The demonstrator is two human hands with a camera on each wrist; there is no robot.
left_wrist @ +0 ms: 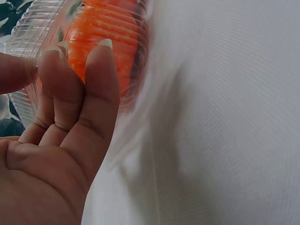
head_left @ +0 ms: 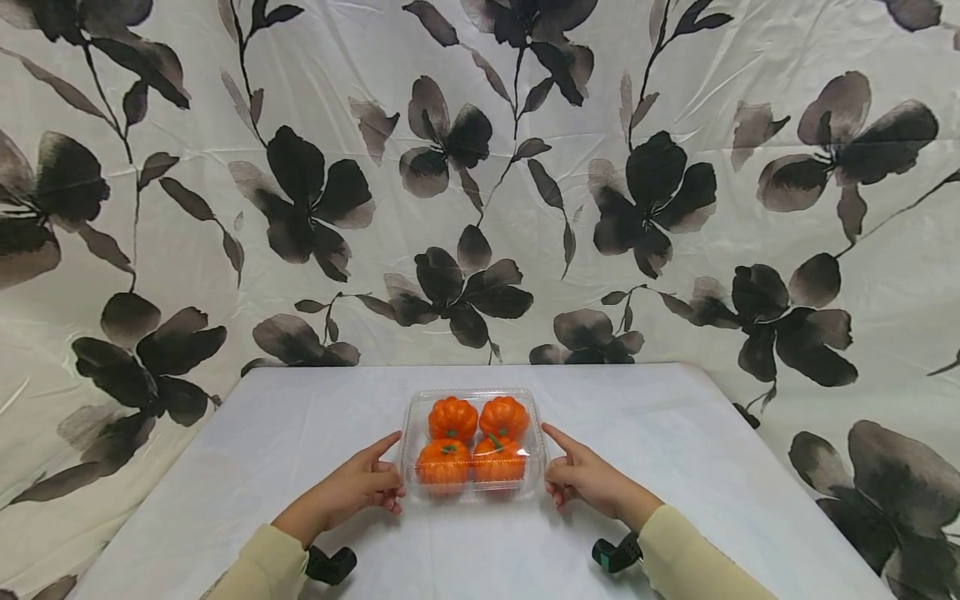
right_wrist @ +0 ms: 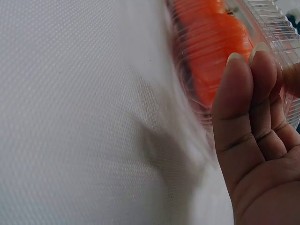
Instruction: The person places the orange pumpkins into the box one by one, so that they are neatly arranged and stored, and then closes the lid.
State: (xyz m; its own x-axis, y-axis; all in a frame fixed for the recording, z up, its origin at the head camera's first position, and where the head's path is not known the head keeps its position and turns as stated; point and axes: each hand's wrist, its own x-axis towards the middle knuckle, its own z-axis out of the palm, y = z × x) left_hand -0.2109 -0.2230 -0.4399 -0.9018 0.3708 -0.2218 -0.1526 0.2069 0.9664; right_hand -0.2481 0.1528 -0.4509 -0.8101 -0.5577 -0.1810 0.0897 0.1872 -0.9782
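Observation:
A clear plastic clamshell container (head_left: 411,450) sits on the white table, its lid down over several small orange pumpkins (head_left: 453,418). My left hand (head_left: 360,483) is at its left side, index finger stretched along to the side wall and the other fingers loosely bent. Mirroring it, my right hand (head_left: 588,483) stands at the right side with its index fingertip right at the edge. The left wrist view shows a thumb (left_wrist: 18,72) against the ribbed rim and fingertips (left_wrist: 104,58) over the wall. In the right wrist view, fingertips (right_wrist: 234,75) overlap the container's wall similarly.
A white cloth covers the table (head_left: 315,408). Behind it hangs a pale curtain with dark flower prints (head_left: 450,292). Black devices (head_left: 330,565) are strapped at both wrists, below the light yellow sleeves (head_left: 693,554).

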